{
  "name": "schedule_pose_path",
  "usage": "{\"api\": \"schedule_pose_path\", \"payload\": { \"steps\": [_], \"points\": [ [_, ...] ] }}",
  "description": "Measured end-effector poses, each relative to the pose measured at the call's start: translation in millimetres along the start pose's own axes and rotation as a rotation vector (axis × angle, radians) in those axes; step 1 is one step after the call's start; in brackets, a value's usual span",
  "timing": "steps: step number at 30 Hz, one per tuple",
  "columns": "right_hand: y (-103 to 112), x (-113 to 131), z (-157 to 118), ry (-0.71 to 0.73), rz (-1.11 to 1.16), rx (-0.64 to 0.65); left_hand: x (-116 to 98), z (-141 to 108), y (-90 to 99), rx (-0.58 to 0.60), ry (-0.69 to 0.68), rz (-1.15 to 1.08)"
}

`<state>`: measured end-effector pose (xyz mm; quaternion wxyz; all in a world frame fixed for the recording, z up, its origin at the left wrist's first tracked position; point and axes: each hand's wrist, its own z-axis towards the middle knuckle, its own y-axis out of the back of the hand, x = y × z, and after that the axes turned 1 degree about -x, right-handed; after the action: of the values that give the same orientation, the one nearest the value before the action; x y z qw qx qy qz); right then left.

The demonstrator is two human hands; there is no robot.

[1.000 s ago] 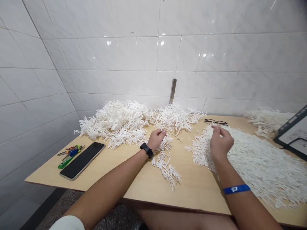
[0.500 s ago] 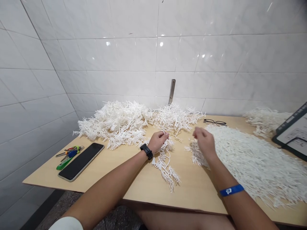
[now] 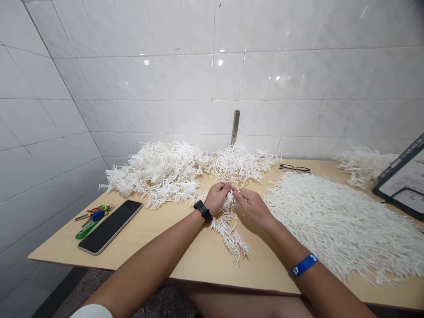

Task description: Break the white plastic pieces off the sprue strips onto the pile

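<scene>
Pinching a branching white piece (image 3: 228, 230), the left hand (image 3: 217, 197) was just beside the right hand (image 3: 253, 206), whose fingertips gripped it too.

Two hands (image 3: 217, 197), one phone (image 3: 111, 227), one watch (image 3: 203, 211), one wristband (image 3: 304, 265), one pair of glasses (image 3: 294, 168); perhaps two keys (image 3: 81, 217).

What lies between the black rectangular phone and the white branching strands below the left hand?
In the head view, the left forearm, with bare tan tabletop on either side.
</scene>
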<state>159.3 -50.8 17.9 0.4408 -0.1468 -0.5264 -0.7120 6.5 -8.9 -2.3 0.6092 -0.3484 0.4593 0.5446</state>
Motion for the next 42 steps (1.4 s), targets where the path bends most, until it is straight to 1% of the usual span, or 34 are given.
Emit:
{"api": "schedule_pose_path", "payload": {
  "steps": [5,8,12,13,15,17,18,19,21,24,26,28,29,30,32,34,35,37,39,40,42],
  "points": [
    [-3.0,0.5,0.4,0.032,0.078,-0.099,-2.5,-2.6,-3.0,-0.053,0.115,-0.201],
    [-3.5,-0.9,0.0,0.063,0.113,-0.116,-6.1,-5.6,-6.2,-0.043,0.152,-0.280],
    [-2.4,-0.9,-1.6,0.100,0.141,-0.120,-8.0,-6.4,-8.9,-0.018,0.168,-0.364],
    [-2.2,-0.8,-1.9,0.113,0.165,-0.110,-7.7,-5.3,-8.0,-0.032,0.181,-0.393],
    [-2.1,-0.8,-2.0,0.147,0.225,-0.067,-6.6,-1.6,-3.1,-0.106,0.222,-0.448],
    [-1.7,-1.9,-1.0,0.176,0.269,-0.045,-5.4,3.0,4.4,-0.186,0.241,-0.444],
    [-0.8,-3.0,-0.1,0.177,0.272,-0.062,-4.9,5.0,8.1,-0.202,0.231,-0.416],
    [1.0,-4.8,0.9,0.163,0.259,-0.107,-4.5,6.5,11.2,-0.199,0.208,-0.380],
    [8.0,-11.3,2.7,0.074,0.212,-0.260,-3.9,7.5,14.2,-0.169,0.157,-0.312],
    [27.7,-30.1,3.8,-0.154,0.110,-0.527,-4.1,4.7,10.9,-0.113,0.130,-0.250],
    [44.0,-47.1,3.9,-0.291,0.030,-0.651,-5.4,2.0,6.6,-0.085,0.124,-0.196],
    [58.2,-62.7,4.1,-0.386,-0.080,-0.716,-7.6,0.0,3.2,-0.077,0.101,-0.136],
    [63.5,-68.3,4.1,-0.411,-0.140,-0.735,-8.8,-0.6,2.2,-0.078,0.087,-0.110],
    [67.2,-71.6,4.1,-0.414,-0.194,-0.751,-9.9,-1.0,1.6,-0.080,0.077,-0.091],
    [69.2,-70.9,4.0,-0.348,-0.232,-0.771,-11.2,-1.2,1.2,-0.089,0.069,-0.069],
    [64.2,-61.1,3.7,-0.236,-0.154,-0.740,-10.8,-1.1,1.1,-0.095,0.064,-0.048],
    [59.5,-54.1,3.6,-0.185,-0.092,-0.683,-10.1,-1.1,1.0,-0.094,0.061,-0.034],
    [46.8,-38.7,3.8,-0.112,0.006,-0.499,-8.1,-1.1,0.6,-0.094,0.057,-0.009],
    [31.9,-25.1,4.5,-0.061,0.026,-0.286,-6.3,-1.3,0.2,-0.099,0.049,0.012],
    [24.6,-19.7,4.8,-0.045,0.014,-0.199,-5.9,-1.5,0.0,-0.101,0.039,0.020],
    [12.6,-11.8,5.2,-0.041,-0.027,-0.098,-6.2,-2.2,-0.2,-0.089,0.003,0.040]
  ]
}}
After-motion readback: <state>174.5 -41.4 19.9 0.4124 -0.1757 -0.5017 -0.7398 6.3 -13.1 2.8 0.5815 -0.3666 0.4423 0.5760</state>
